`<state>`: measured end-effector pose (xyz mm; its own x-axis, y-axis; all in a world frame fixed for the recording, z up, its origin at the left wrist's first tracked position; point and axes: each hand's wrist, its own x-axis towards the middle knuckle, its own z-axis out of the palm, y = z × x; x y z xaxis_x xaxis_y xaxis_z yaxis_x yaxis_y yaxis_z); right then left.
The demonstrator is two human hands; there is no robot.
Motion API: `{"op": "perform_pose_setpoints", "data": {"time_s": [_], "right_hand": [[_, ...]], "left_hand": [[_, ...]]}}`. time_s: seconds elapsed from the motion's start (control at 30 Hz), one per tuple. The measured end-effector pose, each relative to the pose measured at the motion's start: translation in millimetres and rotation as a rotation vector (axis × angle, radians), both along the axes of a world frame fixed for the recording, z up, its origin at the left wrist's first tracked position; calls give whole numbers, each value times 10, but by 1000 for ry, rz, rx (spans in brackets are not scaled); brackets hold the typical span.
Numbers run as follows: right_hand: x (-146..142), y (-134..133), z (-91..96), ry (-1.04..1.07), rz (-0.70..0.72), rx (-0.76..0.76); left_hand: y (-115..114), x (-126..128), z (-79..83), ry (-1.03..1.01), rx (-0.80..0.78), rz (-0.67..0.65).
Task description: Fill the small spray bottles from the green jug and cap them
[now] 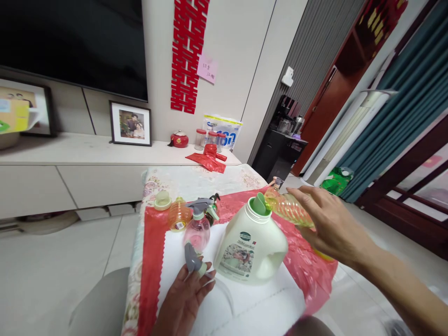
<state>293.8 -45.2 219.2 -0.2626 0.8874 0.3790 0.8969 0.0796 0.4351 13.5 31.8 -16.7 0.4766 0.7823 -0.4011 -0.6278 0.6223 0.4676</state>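
My left hand, palm up, holds a grey trigger spray head by its pale green collar, with a clear dip tube trailing to the right. My right hand grips a clear ribbed bottle, tipped nearly level. The bottle's neck is at the pale green spout in the mouth of a large cream detergent jug, which stands upright without its cap. Left of the jug are a pink spray bottle with a grey head, an amber ribbed bottle and a translucent cap.
White paper and red plastic sheet cover much of the floral-clothed table. Behind stands a low cabinet holding a framed photo, a red pot and lidded jars. Further small bottles stand behind the jug.
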Motion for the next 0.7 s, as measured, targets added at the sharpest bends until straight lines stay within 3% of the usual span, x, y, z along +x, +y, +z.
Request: {"op": "perform_pose_setpoints", "data": {"time_s": [0.37,0.7], "right_hand": [[-47,60,181,-208,-24,0],[-77,100,280,-267,-49,-36]], "left_hand": [[-5,3,21,13,10,-11],[-16,-7,13,-15,14,-8]]}}
